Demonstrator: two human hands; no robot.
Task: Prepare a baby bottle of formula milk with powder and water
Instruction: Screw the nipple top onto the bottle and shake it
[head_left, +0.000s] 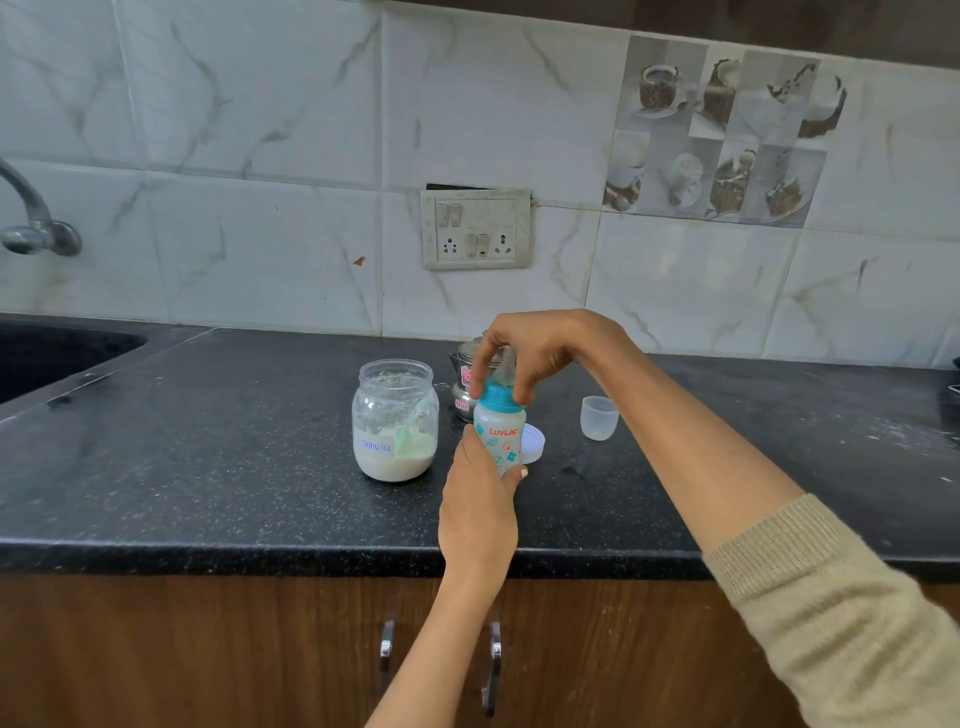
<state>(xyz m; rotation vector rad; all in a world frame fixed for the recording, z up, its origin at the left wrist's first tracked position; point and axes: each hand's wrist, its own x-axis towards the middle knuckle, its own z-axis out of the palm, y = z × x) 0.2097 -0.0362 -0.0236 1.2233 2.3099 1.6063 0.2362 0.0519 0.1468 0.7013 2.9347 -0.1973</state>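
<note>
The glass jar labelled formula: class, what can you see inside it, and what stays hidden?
Inside the open glass jar lies white powder at the bottom, with a pale green scoop resting in it. The scoop's lower end is buried, and residue smeared on the glass blurs the rest.

Only a couple of bits are actually readable here. The small clear baby bottle with the teal screw collar (498, 434) has "LuvLap" printed in orange-red across its front, over some little teal and orange doodles. The open glass jar of white powder (395, 421) has a pale label with handwritten blue letters, looks like "formula" though the start is faint. The sticker on the small steel pot (464, 387) behind is too blurry to read.
</note>
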